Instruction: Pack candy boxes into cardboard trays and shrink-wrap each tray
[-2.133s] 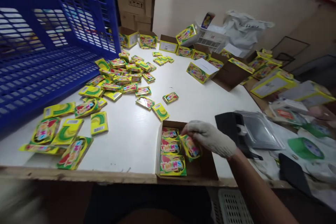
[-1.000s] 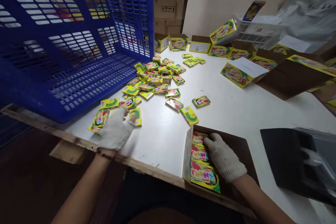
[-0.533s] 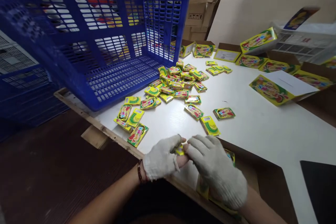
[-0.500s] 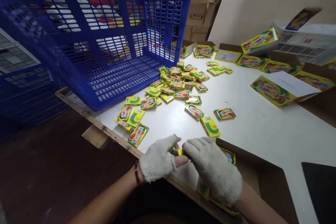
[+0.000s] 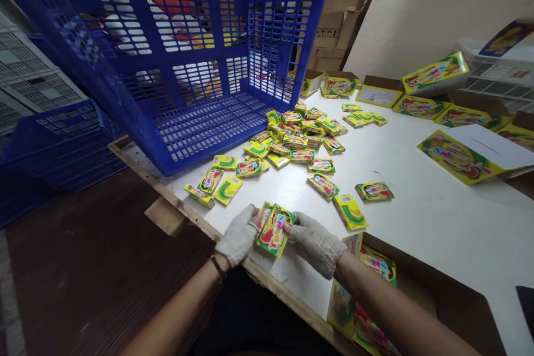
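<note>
My left hand, in a white fingerless-tipped knit glove, is closed on the left side of a small yellow-green candy box. Overlapping it in front is another candy box with fruit pictures, pinched between thumb and fingers of my gloved right hand. Both boxes are held above the table's near edge. Just right of them, an open display carton holds several candy boxes, partly hidden by my right forearm. A loose candy box lies beyond my right hand.
A blue plastic crate lies on its side at the back left. Before its opening is a pile of candy boxes on the white table. Open display cartons line the far side. A wooden strip edges the table.
My hands have moved apart slightly and now show two candy boxes side by side. A candy box lying near the table's left edge is gone from its place. The view has shifted left.
</note>
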A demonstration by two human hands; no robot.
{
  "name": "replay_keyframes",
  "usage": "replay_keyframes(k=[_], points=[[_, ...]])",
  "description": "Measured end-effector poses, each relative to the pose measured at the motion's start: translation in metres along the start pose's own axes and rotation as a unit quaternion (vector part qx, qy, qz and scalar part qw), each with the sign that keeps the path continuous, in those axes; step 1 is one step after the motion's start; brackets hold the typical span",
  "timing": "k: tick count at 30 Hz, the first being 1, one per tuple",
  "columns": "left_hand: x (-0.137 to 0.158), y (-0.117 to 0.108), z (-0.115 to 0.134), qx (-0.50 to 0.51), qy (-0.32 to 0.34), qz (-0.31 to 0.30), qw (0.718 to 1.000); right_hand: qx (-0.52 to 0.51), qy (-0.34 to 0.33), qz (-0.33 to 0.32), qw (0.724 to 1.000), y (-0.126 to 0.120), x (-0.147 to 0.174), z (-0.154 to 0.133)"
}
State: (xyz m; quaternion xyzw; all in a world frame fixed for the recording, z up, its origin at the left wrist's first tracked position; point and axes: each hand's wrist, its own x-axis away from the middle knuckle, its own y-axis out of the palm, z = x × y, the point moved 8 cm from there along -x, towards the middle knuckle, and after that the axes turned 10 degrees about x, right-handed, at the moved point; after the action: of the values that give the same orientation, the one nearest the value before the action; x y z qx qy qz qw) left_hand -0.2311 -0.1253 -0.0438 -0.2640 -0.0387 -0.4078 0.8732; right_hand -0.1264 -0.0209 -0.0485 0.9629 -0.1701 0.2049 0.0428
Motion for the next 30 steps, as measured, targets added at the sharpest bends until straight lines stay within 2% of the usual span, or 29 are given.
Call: replay_keyframes(k=[2, 3, 4, 6, 9, 11, 13, 14, 16, 18, 20, 22, 24, 25, 27, 29, 30], points=[[0.006, 0.015, 0.003, 0.115, 0.029, -0.011, 0.993, -0.063, 0.022, -0.007, 0.998, 0.001, -0.001, 0.003], [0.007, 0.016, 0.004, 0.126, 0.037, -0.006, 0.991, -0.058, 0.036, 0.001, 0.998, -0.001, -0.001, 0.003], [0.007, 0.012, 0.006, 0.099, 0.048, 0.007, 0.994, -0.014, 0.048, 0.021, 0.999, -0.006, 0.000, 0.002], [0.001, -0.009, 0.013, -0.050, 0.073, 0.059, 0.994, 0.144, 0.061, 0.070, 0.985, -0.018, 0.005, -0.006], [-0.022, -0.054, 0.019, -0.285, 0.045, 0.151, 0.945, 0.380, 0.045, 0.077, 0.921, -0.020, 0.010, -0.022], [-0.041, -0.074, 0.015, -0.327, 0.009, 0.163, 0.931, 0.465, 0.016, 0.030, 0.884, -0.008, 0.011, -0.026], [-0.053, -0.079, 0.013, -0.303, 0.001, 0.150, 0.941, 0.488, 0.005, -0.008, 0.873, 0.001, 0.010, -0.023], [-0.055, -0.076, 0.012, -0.284, 0.007, 0.140, 0.948, 0.469, 0.007, -0.014, 0.883, 0.002, 0.009, -0.021], [-0.050, -0.061, 0.014, -0.242, 0.026, 0.119, 0.962, 0.371, 0.011, 0.000, 0.929, 0.000, 0.006, -0.018], [-0.037, -0.034, 0.019, -0.107, 0.079, 0.062, 0.989, 0.237, -0.003, 0.042, 0.971, -0.009, 0.002, -0.019], [-0.020, -0.004, 0.029, 0.062, 0.136, -0.014, 0.989, 0.152, -0.022, 0.089, 0.984, -0.019, -0.001, -0.021], [-0.007, 0.018, 0.035, 0.164, 0.164, -0.066, 0.971, 0.165, -0.038, 0.122, 0.978, -0.028, -0.003, -0.021], [-0.004, 0.026, 0.037, 0.105, 0.171, -0.062, 0.978, 0.254, -0.083, 0.160, 0.950, -0.037, -0.001, -0.026], [-0.005, 0.028, 0.037, 0.059, 0.178, -0.053, 0.981, 0.314, -0.127, 0.181, 0.923, -0.039, 0.002, -0.032], [-0.008, 0.028, 0.038, -0.049, 0.192, -0.040, 0.979, 0.439, -0.231, 0.199, 0.845, -0.033, 0.009, -0.044], [-0.011, 0.030, 0.039, -0.115, 0.203, -0.057, 0.971, 0.539, -0.296, 0.145, 0.775, -0.016, 0.009, -0.044], [-0.012, 0.031, 0.039, -0.131, 0.208, -0.072, 0.967, 0.577, -0.293, 0.103, 0.755, -0.009, 0.005, -0.038]])
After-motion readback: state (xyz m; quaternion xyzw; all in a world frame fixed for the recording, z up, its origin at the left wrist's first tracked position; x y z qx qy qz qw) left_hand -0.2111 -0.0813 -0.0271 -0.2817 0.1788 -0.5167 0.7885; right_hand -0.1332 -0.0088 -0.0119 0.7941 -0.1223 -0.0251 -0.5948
